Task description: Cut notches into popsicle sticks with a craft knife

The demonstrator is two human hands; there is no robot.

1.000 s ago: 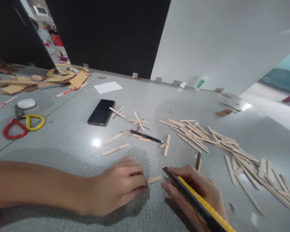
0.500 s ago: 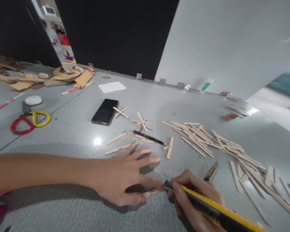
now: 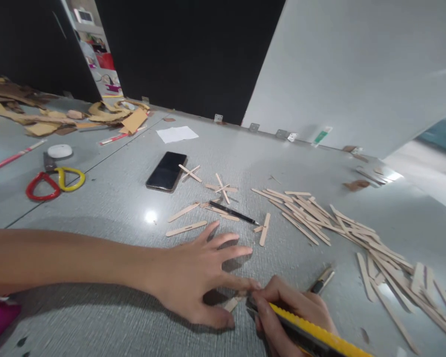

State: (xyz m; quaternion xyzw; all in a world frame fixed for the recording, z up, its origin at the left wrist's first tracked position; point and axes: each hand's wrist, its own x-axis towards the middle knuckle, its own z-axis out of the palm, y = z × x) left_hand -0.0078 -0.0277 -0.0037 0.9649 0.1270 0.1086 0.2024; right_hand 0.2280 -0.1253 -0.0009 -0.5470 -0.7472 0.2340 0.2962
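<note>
My left hand [image 3: 193, 277] lies palm down on the table, fingers spread. Its thumb and index fingertip touch a short wooden craft stick [image 3: 232, 303], which is partly hidden under them. My right hand [image 3: 293, 302] grips a yellow and black utility knife [image 3: 312, 333], its front end against the stick beside my left index finger. The blade tip is hard to make out. Beyond my right hand lies a second cutter [image 3: 322, 279]. Just past my left fingers are a black pen [image 3: 234, 213], two crossed-stick pieces [image 3: 223, 188] and several loose sticks [image 3: 186, 228].
A large pile of craft sticks [image 3: 379, 253] spreads over the right side. A phone [image 3: 167, 171] lies behind my left hand. Scissors [image 3: 54, 182], a white oval case [image 3: 60, 151] and torn cardboard [image 3: 40, 116] are on the left. Upright panels [image 3: 193, 54] stand along the back.
My right hand has brought the knife's front end slightly nearer to me along the stick. My left hand keeps its place on the stick; the whole view has shifted a little.
</note>
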